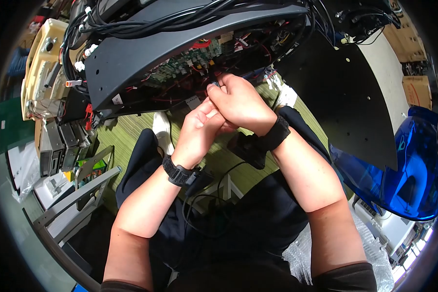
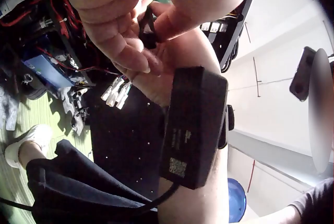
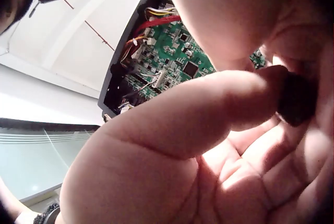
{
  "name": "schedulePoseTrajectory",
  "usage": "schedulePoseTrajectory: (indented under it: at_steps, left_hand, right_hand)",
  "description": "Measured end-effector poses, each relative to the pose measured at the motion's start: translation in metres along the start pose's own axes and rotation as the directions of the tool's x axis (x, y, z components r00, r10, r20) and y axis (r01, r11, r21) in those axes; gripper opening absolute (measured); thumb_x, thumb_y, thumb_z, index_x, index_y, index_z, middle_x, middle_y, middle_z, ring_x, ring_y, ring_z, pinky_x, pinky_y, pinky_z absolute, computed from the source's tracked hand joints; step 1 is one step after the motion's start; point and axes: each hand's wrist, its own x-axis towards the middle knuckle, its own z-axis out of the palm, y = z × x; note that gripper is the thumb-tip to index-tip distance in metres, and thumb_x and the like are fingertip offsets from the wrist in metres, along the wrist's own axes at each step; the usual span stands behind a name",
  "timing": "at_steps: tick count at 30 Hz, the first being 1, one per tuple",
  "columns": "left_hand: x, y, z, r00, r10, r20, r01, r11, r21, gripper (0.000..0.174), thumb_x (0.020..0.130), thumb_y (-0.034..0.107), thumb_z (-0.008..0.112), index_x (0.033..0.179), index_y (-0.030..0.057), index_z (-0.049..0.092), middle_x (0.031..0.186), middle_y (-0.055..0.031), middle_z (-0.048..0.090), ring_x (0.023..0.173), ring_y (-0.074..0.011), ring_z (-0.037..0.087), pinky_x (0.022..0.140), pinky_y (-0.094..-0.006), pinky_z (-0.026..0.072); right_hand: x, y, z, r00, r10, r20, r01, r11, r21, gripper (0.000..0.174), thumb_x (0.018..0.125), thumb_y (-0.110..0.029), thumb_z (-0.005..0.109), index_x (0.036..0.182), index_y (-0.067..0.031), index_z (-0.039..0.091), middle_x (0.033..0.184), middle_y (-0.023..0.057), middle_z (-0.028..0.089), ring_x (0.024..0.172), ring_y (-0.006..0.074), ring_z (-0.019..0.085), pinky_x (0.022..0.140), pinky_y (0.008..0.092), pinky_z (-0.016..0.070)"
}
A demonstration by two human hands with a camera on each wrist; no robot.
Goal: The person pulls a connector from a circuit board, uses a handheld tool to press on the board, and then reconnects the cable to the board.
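Observation:
Both hands meet just below the open edge of a black housing [image 1: 180, 34] with green circuit boards [image 1: 194, 58]. My left hand [image 1: 199, 126] has its fingers bent, and its thumb [image 3: 224, 98] presses on a small black piece [image 3: 296, 98]. Over it lies my right hand [image 1: 243, 102], thumb and fingers pinching at the same spot. From the left wrist view, the black piece [image 2: 148, 33] sits between the fingers of both hands. Its far end is covered by skin, and what it is cannot be told.
Black cables [image 1: 180, 22] run over the housing's top. Loose white connectors [image 2: 117, 92] hang beside it. A dark perforated panel [image 1: 350, 97] stands at the right, with a translucent blue cover [image 1: 404, 165] beyond. At the left are a metal frame [image 1: 78, 194] and a cream-coloured part [image 1: 46, 58].

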Motion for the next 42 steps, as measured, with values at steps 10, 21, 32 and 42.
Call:
schedulePoseTrajectory:
  at_steps: [10, 21, 32, 42]
  left_hand:
    - [0.000, 0.003, -0.001, 1.000, -0.015, -0.001, 0.015, 1.000, 0.002, 0.031, 0.093, 0.021, 0.050, 0.116, 0.0001, 0.050, 0.097, -0.0045, 0.061, 0.084, -0.0114, 0.060, 0.077, -0.0251, 0.0485]
    - [0.003, 0.001, 0.002, 0.995, -0.068, -0.077, 0.067, 0.998, -0.023, 0.019, 0.092, 0.012, 0.050, 0.106, -0.0002, 0.054, 0.091, -0.0052, 0.061, 0.080, -0.0121, 0.061, 0.075, -0.0236, 0.0503]
    - [0.002, 0.002, 0.004, 0.995, -0.046, -0.091, 0.045, 0.999, -0.008, 0.022, 0.092, 0.010, 0.048, 0.110, -0.0014, 0.053, 0.090, -0.0072, 0.063, 0.080, -0.0134, 0.062, 0.075, -0.0240, 0.0515]
    - [0.003, 0.002, 0.002, 0.998, -0.050, -0.028, 0.048, 0.998, -0.038, 0.028, 0.092, 0.008, 0.047, 0.118, -0.0026, 0.047, 0.099, -0.0095, 0.063, 0.088, -0.0167, 0.064, 0.080, -0.0258, 0.0517]
  right_hand:
    - [0.003, 0.004, 0.000, 0.999, -0.032, 0.034, 0.033, 0.999, -0.016, 0.033, 0.089, -0.024, 0.050, 0.087, 0.0084, 0.056, 0.070, 0.0112, 0.061, 0.059, 0.0132, 0.059, 0.052, 0.0274, 0.0465]
    - [0.008, 0.004, -0.022, 0.962, 0.143, 0.232, -0.188, 0.964, 0.187, 0.030, 0.095, -0.018, 0.040, 0.081, 0.0010, 0.058, 0.067, 0.0019, 0.057, 0.058, 0.0073, 0.049, 0.055, 0.0237, 0.0426]
    - [0.007, 0.006, -0.020, 0.951, 0.145, 0.272, -0.212, 0.948, 0.236, 0.029, 0.096, -0.020, 0.042, 0.086, 0.0008, 0.060, 0.070, 0.0008, 0.059, 0.056, 0.0062, 0.050, 0.052, 0.0218, 0.0435]
    - [0.009, 0.006, -0.017, 0.962, 0.155, 0.227, -0.197, 0.965, 0.175, 0.029, 0.096, -0.020, 0.043, 0.095, 0.0033, 0.061, 0.083, 0.0066, 0.065, 0.068, 0.0091, 0.059, 0.060, 0.0234, 0.0491]
